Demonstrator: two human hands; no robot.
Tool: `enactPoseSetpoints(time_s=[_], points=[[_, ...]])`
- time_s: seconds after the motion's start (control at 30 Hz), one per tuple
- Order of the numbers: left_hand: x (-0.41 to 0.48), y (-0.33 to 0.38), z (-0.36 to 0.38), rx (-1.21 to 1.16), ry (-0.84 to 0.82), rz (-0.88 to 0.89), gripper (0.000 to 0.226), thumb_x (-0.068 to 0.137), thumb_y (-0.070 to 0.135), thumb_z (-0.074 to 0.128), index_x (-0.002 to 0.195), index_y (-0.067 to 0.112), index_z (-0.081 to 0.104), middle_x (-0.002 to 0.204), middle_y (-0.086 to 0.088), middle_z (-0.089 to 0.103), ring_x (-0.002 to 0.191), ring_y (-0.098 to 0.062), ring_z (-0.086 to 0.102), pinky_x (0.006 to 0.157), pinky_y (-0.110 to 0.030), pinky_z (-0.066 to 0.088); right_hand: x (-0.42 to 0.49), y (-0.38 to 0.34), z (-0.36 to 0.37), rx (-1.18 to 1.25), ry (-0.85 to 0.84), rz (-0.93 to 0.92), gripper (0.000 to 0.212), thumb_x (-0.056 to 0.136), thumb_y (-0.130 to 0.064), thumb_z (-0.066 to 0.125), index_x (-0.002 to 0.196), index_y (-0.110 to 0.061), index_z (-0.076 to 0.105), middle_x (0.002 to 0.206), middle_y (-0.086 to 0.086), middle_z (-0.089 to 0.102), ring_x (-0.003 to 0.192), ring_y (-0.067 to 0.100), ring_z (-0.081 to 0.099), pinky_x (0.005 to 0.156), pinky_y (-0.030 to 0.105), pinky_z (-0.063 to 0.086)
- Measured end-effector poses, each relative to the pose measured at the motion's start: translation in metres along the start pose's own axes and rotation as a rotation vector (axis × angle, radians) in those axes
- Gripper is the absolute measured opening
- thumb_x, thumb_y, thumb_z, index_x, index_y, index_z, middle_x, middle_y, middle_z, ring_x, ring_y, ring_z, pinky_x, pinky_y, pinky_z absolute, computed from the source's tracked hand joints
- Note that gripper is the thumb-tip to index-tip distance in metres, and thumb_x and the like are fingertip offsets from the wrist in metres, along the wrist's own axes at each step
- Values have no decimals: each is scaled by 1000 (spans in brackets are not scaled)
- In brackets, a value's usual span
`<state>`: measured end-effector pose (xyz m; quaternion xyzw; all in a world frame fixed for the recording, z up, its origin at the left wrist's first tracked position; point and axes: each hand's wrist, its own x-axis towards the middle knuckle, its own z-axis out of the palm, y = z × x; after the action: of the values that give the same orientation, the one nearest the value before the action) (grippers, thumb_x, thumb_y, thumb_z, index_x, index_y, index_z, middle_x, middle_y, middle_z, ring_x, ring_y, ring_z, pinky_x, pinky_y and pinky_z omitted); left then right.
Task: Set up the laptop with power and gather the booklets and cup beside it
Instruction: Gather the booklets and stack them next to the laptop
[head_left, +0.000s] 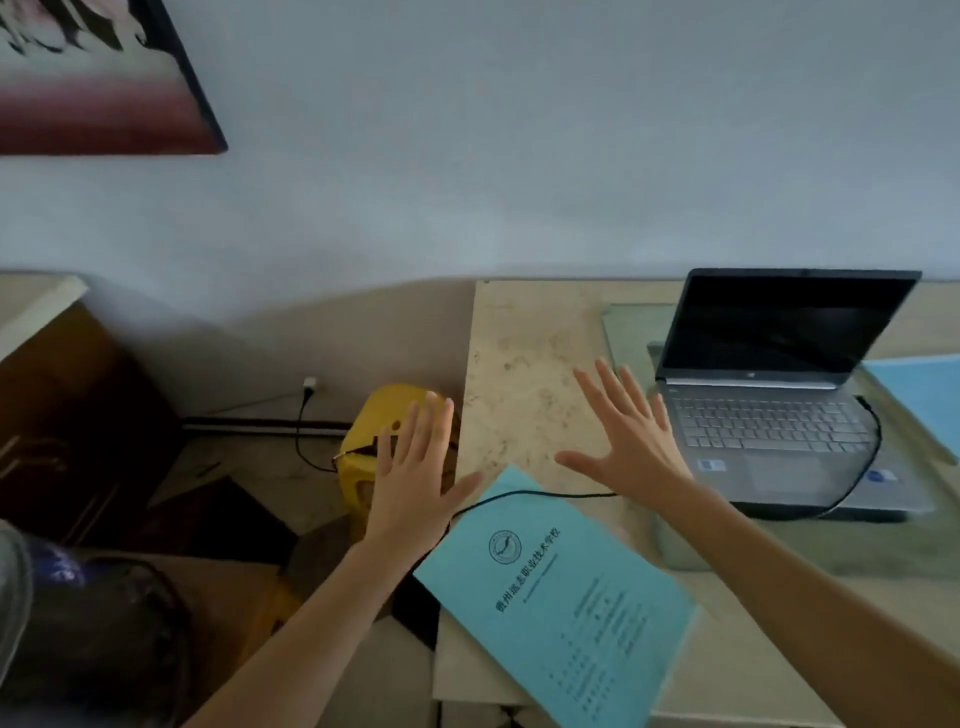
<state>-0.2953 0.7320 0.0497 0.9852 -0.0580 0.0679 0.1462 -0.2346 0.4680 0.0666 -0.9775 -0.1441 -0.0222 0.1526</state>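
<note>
An open silver laptop (779, 405) with a dark screen stands on the stone table (519, 364) at the right. A black power cable (545, 494) runs from its right side, loops in front of it and drops off the table's left edge. A blue booklet (561, 597) lies at the front, overhanging the left edge. Another blue booklet (924, 400) shows at the far right. My left hand (415, 467) hovers flat with spread fingers beyond the table's left edge. My right hand (628, 441) hovers open above the table, left of the laptop. I see no cup.
A yellow object (374, 431) sits on the floor below my left hand. A plug sits in a wall socket (309, 385) with a cord running down. A glass sheet (639, 327) lies under the laptop. Dark wooden furniture (67, 426) stands at the left.
</note>
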Motion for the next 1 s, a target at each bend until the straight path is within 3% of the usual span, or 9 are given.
enactPoseSetpoints(time_s=[0.3, 0.43, 0.57, 0.73, 0.87, 1.0], points=[[-69, 28, 44, 27, -110, -254, 89, 77, 77, 7, 144, 27, -24, 153, 8, -27, 143, -13, -22, 115, -38, -13, -27, 35, 38, 158, -162, -23, 104, 74, -70, 58, 151, -41, -5, 161, -11, -14, 148, 17, -16, 117, 54, 3], [-88, 27, 53, -161, -123, -343, 91, 80, 74, 20, 150, 25, -11, 155, 9, -17, 143, -8, -13, 119, -34, 0, -34, 29, 54, 255, -221, -2, 103, 75, -67, 61, 151, -41, -3, 161, -11, -13, 148, 17, -16, 117, 53, 8], [-108, 30, 72, -508, -73, -553, 79, 91, 48, 48, 152, 21, 5, 160, 3, 8, 146, -9, 6, 111, -21, 10, -49, 25, 79, 340, -277, 69, 105, 75, -65, 64, 152, -37, -1, 162, -8, -10, 148, 16, -12, 116, 49, 19], [-119, 32, 93, -716, -77, -727, 74, 93, 30, 54, 151, 11, 12, 158, -7, 18, 137, -5, 20, 91, 7, 16, -83, 32, 117, 269, -360, 161, 106, 75, -66, 63, 152, -33, -2, 163, -2, -4, 149, 17, -7, 118, 49, 18], [-116, 25, 101, -719, -63, -809, 68, 94, 31, 53, 149, 10, 20, 153, -9, 31, 139, -20, 31, 95, -16, 23, -94, 39, 133, 132, -393, 208, 104, 76, -65, 61, 153, -25, 4, 163, -2, 1, 149, 19, -1, 118, 45, 14], [-117, 28, 107, -723, -81, -844, 62, 94, 33, 52, 147, 13, 27, 146, -9, 44, 131, -25, 44, 91, -23, 36, -100, 39, 138, 19, -378, 202, 99, 77, -65, 59, 152, -24, 10, 162, -4, 4, 149, 19, 3, 116, 44, 18]])
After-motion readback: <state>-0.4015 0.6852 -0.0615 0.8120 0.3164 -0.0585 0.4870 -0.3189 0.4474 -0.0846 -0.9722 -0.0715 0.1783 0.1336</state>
